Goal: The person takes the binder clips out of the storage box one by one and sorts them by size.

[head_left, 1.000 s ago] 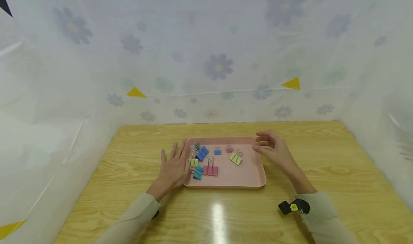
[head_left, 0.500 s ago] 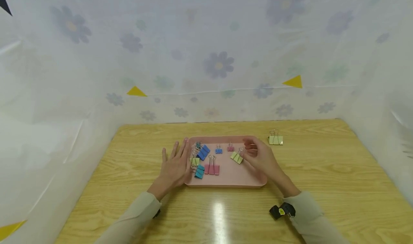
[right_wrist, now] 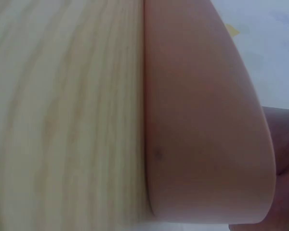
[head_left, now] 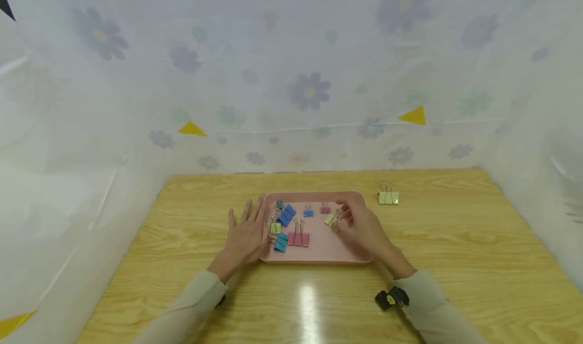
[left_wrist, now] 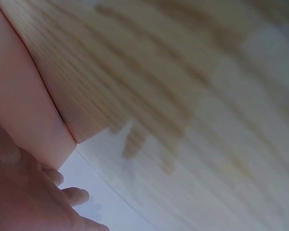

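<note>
Yellow binder clip (head_left: 330, 220) sits by the bent fingers of the right hand (head_left: 363, 228), right of centre in the pink tray (head_left: 319, 256); I cannot tell whether they pinch it. Straight-fingered, the left hand (head_left: 246, 240) lies along the tray's left rim, probably steadying it.

Pale glare (head_left: 308, 308) streaks the softly lit table (head_left: 455, 232).

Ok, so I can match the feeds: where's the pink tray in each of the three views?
Head: the pink tray sits below centre, slightly right.
Left wrist: upper left, cut off by the picture's edge.
Right wrist: right of centre, from the top edge nearly to the bottom.
Shared landmark: the wood-grain table.
</note>
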The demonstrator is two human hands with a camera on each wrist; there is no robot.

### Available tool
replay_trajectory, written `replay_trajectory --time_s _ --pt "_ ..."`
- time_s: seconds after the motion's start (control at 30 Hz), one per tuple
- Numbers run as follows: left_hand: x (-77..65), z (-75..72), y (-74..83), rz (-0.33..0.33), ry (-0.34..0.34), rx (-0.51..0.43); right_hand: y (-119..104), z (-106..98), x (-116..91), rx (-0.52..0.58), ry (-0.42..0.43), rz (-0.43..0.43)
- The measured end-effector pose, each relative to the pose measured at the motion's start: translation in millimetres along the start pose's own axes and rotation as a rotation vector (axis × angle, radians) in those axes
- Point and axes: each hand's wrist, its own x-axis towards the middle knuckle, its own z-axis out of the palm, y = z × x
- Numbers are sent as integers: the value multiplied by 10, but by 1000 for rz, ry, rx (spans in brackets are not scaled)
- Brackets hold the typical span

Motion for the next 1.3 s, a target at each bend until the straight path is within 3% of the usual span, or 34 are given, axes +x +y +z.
replay_trajectory --time_s 0.37,0.53,0.7,1.0,1.3 --pt "4 -1 -15 -4 -15 -5 -12 60 21 -148 -48 -13" --pt "1 -3 -19 -15 -20 -3 2 139 63 -52 -102 -39" --pt "-3 2 -6 -11 -31 -13 35 190 82 37 -119 19" --pt "13 0 6 -9 -3 -8 14 156 108 67 -111 91" --pt "26 12 28 -9 -8 -16 22 172 79 7 -51 69"
